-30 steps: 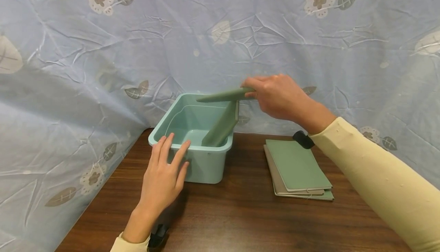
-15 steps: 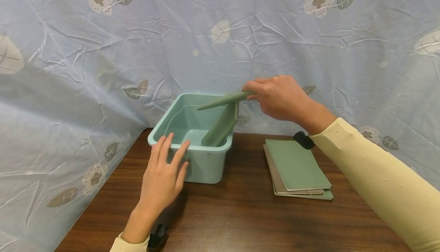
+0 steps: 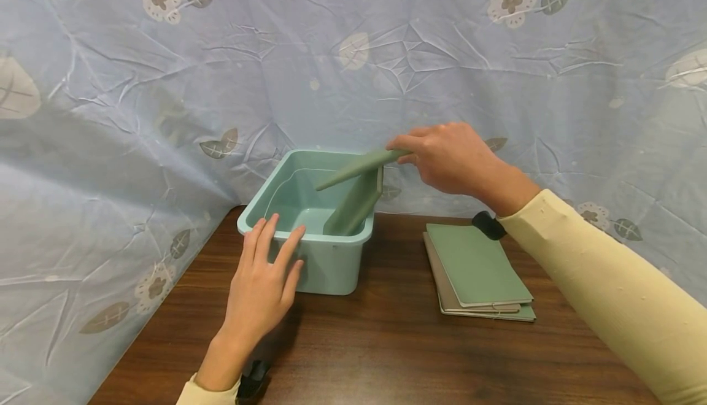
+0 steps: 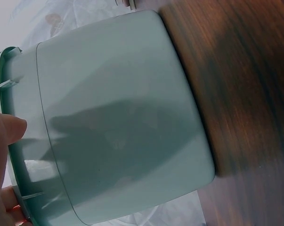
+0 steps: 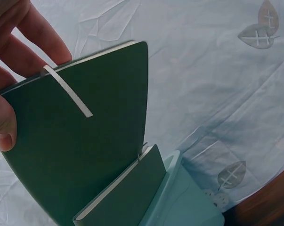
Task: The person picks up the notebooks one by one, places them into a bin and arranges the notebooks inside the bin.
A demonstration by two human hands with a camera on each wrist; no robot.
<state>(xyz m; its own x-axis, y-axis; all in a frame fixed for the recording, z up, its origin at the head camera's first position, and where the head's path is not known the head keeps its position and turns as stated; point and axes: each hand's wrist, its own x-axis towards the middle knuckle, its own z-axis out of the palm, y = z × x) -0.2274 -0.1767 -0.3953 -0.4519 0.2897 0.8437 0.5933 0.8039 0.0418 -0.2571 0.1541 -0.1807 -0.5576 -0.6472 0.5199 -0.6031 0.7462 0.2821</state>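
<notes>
In the head view a pale teal plastic tub (image 3: 328,264) stands on the table. My left hand (image 3: 259,288) rests on its near rim with spread, fairly straight fingers; the left wrist view has the thumb (image 4: 14,128) outside, by the rim. My right hand (image 3: 447,153) pinches the edge of a green notebook (image 3: 361,167) tilted down over the tub. A ribbon bookmark (image 5: 68,92) hangs from that notebook in the right wrist view. Another green notebook (image 3: 353,208) leans inside the tub against its right wall.
To the right of the tub, a stack of notebooks (image 3: 480,264) lies on the brown wooden table (image 3: 381,343), with green on top and a beige one beneath. A patterned bluish fabric (image 3: 353,86) hangs behind and along the left side.
The held notebook's left end has dipped lower toward the tub, from nearly level to a steeper slant. My left hand, the tub and the stack stay in place.
</notes>
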